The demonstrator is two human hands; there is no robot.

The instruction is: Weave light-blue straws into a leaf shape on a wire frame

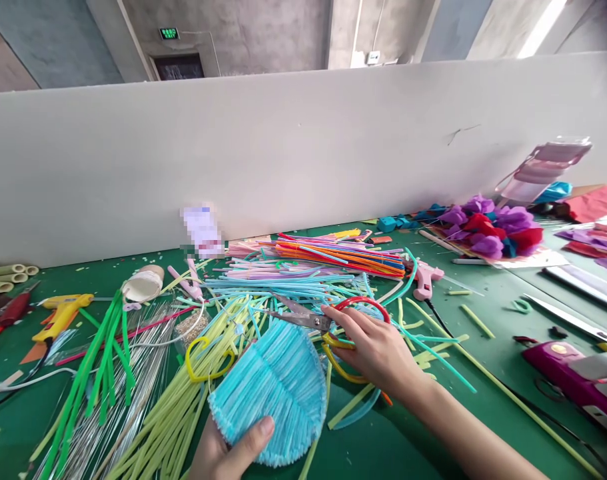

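My left hand (243, 450) grips a blue leaf made of pipe cleaners (278, 393) by its lower left edge, thumb on top and the other fingers hidden beneath. Slanted rows of fuzzy strands meet along the leaf's midline. Above its upper right edge, my right hand (373, 340) holds scissors (308, 319) with red and yellow handles. Their blades are parted and point left, apart from my left hand. Behind the leaf lie loose light-blue pipe cleaners (278, 287) and yellow-green pipe cleaners (168, 427).
A yellow glue gun (63, 317) lies at left and a pink glue gun (426, 277) right of centre. Purple and red flowers (498, 223) sit at back right, near a pink bottle (546, 170). A magenta device (573, 377) stands at right. A white partition (283, 153) borders the green table (508, 427).
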